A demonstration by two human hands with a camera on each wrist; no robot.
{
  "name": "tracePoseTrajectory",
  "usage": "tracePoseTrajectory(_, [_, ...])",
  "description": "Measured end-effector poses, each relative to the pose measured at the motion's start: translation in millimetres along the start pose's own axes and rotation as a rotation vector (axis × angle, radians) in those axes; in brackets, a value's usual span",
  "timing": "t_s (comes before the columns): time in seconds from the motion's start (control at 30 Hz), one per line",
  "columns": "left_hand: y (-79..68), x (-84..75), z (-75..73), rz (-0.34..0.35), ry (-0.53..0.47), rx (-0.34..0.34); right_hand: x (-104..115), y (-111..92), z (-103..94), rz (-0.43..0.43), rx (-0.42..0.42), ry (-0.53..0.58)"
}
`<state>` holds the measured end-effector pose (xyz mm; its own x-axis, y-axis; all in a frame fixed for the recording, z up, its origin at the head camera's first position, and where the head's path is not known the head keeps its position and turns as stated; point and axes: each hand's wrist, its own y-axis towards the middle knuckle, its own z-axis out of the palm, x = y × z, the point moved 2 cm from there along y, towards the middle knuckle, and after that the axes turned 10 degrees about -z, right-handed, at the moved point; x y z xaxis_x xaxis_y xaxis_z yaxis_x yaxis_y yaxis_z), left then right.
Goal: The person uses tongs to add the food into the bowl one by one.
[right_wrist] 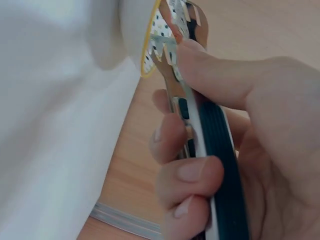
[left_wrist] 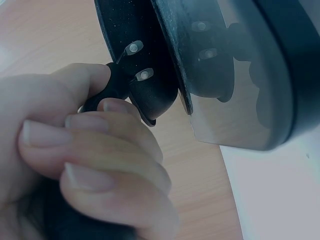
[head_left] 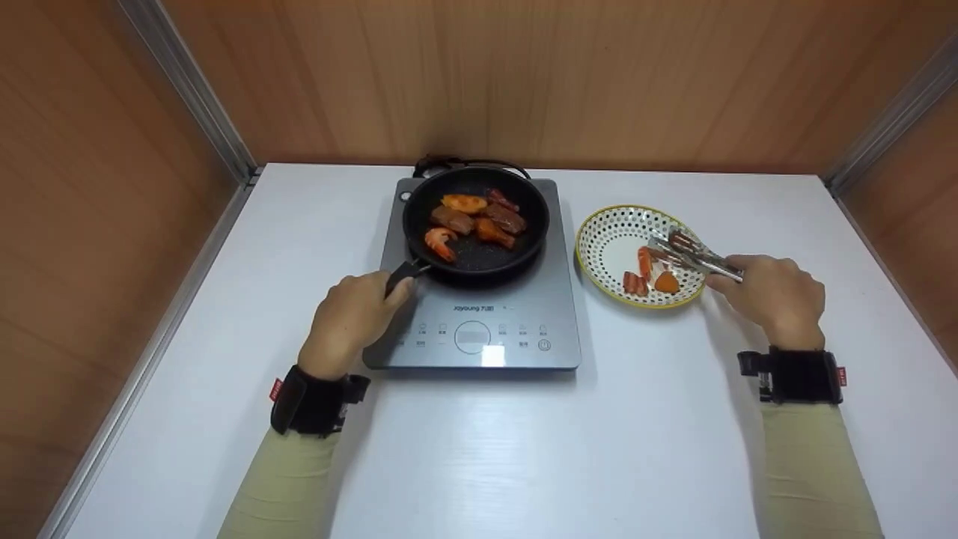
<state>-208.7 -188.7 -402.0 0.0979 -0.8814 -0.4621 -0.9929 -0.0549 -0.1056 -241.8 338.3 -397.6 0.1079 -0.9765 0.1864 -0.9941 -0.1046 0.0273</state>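
A black frying pan sits on a grey induction cooktop. In it lie a shrimp, a drumstick, two brown meat pieces and other food. My left hand grips the pan's black handle, fingers curled round it in the left wrist view. With my right hand I hold metal tongs, their tips over a dotted plate with a yellow rim. Beneath the tips are several food pieces, among them an orange one and a red-striped one. Whether the tongs pinch any is unclear.
The cooktop's control panel faces the front, between my forearms. A black cord runs behind the pan. Wood-grain panels stand behind and at both sides of the white table.
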Motion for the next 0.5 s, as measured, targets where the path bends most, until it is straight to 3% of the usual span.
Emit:
tracePoseTrajectory(0.27, [0.2, 0.7, 0.4, 0.001, 0.002, 0.001, 8.3, -0.2, -1.4, -0.015, -0.032, -0.008])
tracePoseTrajectory(0.5, [1.2, 0.8, 0.8, -0.005, 0.007, 0.005, 24.1, -8.1, -14.3, -0.004, 0.096, -0.005])
